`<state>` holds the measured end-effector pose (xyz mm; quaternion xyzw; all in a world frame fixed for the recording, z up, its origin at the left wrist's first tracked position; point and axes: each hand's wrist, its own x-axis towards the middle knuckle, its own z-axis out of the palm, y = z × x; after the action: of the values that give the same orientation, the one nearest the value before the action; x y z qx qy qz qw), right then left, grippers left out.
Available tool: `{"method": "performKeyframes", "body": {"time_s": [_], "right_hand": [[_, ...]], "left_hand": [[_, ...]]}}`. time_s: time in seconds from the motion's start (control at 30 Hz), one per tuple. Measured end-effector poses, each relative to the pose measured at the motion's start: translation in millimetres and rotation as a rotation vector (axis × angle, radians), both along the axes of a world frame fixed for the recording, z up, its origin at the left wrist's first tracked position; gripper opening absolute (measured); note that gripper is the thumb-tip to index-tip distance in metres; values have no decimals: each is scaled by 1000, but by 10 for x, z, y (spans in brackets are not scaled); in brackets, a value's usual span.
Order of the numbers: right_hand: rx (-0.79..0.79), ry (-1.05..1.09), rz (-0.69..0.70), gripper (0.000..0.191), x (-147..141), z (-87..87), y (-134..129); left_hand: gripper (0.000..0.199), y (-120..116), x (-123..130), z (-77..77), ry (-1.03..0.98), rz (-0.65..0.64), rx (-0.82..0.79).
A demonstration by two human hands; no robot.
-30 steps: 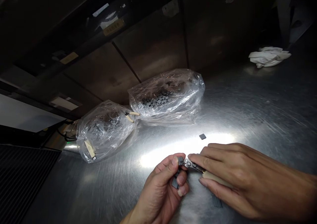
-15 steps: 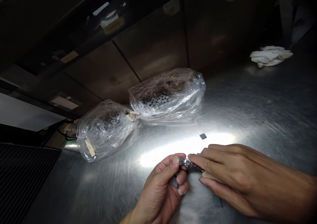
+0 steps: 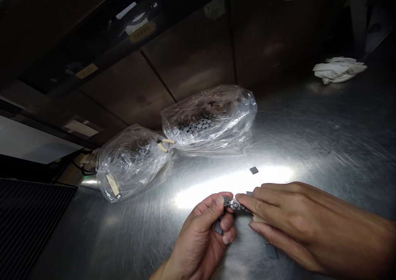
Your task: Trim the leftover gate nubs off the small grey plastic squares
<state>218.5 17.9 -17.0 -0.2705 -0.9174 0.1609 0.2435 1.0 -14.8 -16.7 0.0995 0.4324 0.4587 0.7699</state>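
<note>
Between the thumb and forefinger of my left hand [image 3: 204, 226] is a small grey ribbed piece [image 3: 227, 200]. A second grey piece [image 3: 219, 228] sits lower, tucked against the curled fingers of that hand. My right hand [image 3: 287, 218] is closed around nippers [image 3: 237, 205] with a cream handle, mostly hidden by the fingers. The tip of the nippers meets the edge of the pinched piece. One loose grey ribbed piece [image 3: 254, 170] lies on the metal table beyond my hands. Another grey piece [image 3: 272, 251] is partly under my right hand.
Two clear plastic bags stand at the back, the right bag [image 3: 210, 141] and the left bag [image 3: 133, 181], with many grey pieces inside. Other cream-handled pliers [image 3: 163, 144] lie between them. A crumpled white cloth [image 3: 338, 70] rests at the far right of the metal table [image 3: 334, 148].
Almost nothing differs. The right hand and the nippers have shifted very slightly; the left hand keeps its pinch on the grey piece.
</note>
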Motion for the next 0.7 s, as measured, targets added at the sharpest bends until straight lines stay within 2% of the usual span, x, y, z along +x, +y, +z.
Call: {"method": "performKeyframes", "body": {"time_s": [0.1,0.23,0.33,0.5,0.7], "right_hand": [[-21,-1,11,21,-11,15,-4],[27,43,0,22,-10,38,18],[20,75,-23,16,17,44,58],[0,42,-60,12,52,24,84],[16,38,-29,15,29,3,59]], "left_hand": [[20,-4,-1,-3,-3,-3,2],[15,0,-6,-13,-9,-16,14],[11,8,-15,-19,-9,-18,20],[17,9,-20,-12,6,-11,8],[21,4,9,0,17,-5,14]]}}
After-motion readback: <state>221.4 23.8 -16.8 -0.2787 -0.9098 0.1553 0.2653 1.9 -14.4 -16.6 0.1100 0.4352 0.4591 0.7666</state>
